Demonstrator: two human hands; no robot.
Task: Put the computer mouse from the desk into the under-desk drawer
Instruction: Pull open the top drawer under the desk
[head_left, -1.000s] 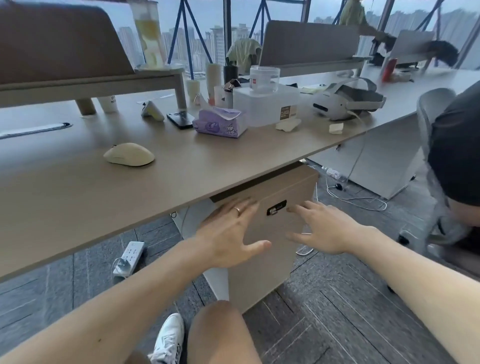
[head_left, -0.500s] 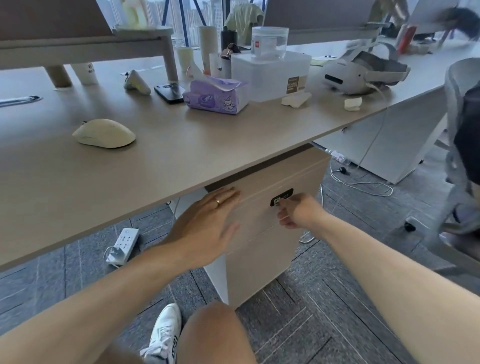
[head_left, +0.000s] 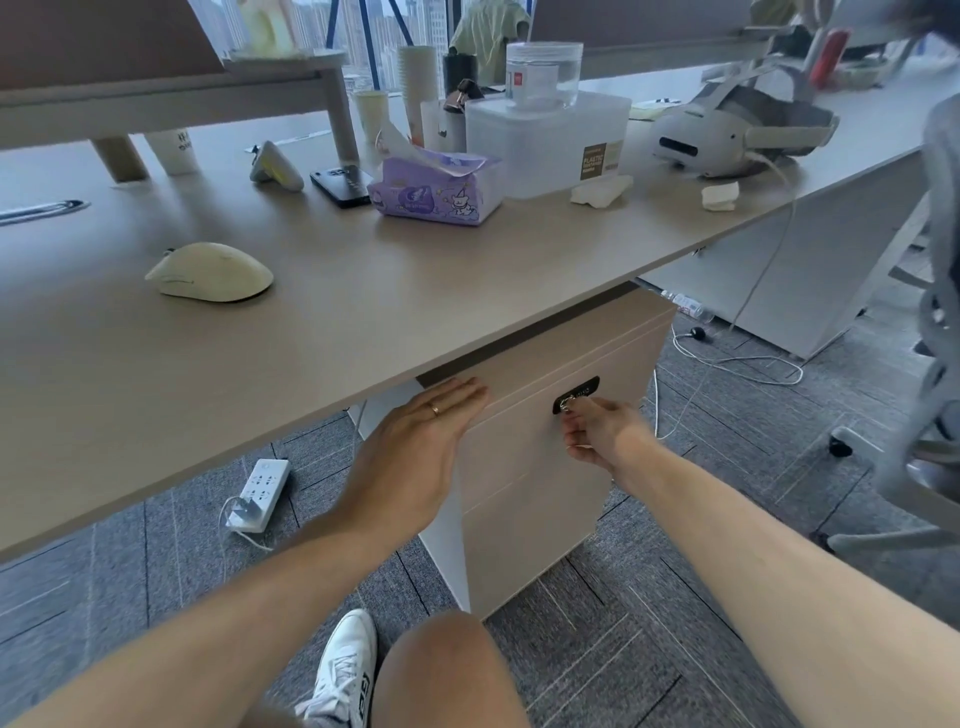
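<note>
A cream computer mouse (head_left: 210, 272) lies on the wooden desk (head_left: 363, 312), left of centre, untouched. Under the desk stands a beige drawer cabinet (head_left: 540, 467) with its drawers closed. A black lock plate (head_left: 575, 394) with a small key in it sits on the top drawer front. My right hand (head_left: 597, 434) pinches that key with its fingertips. My left hand (head_left: 415, 447) lies flat, fingers together, against the cabinet's upper left corner just below the desk edge.
On the desk behind the mouse are a purple tissue pack (head_left: 439, 189), a black phone (head_left: 343, 185), a clear plastic box (head_left: 550, 140) and a white VR headset (head_left: 727, 135). A power strip (head_left: 260, 491) and cables lie on the carpet. A grey office chair (head_left: 930, 364) stands at right.
My right hand closed from spread fingers and came to pinch the key in the lock. My left hand moved up flat against the cabinet's top corner. The camera tilted down and closer.
</note>
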